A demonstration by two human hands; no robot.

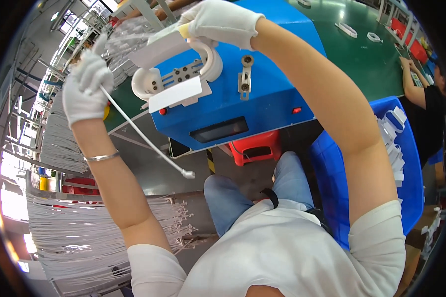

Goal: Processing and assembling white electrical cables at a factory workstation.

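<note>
My left hand (87,89), in a white glove, is closed around a white cable (141,132). The cable's free end hangs down to the right and ends in a small white connector (188,174). My gloved right hand (220,24) is at the far side of a white curved holder (212,62) on top of a blue machine (277,64). Its fingers are bent together at the holder's upper edge; what they grip is hidden. White flat flaps (176,95) stick out of the holder, and a slotted metal plate (182,74) lies between its curved sides.
A blue bin (332,183) with white bundled pieces stands at my right. Many white cables (104,237) hang on a rack at lower left. A red stool (255,148) sits under the machine. On the green table (327,15) lie coiled white cables (347,29). Another person (416,91) works at far right.
</note>
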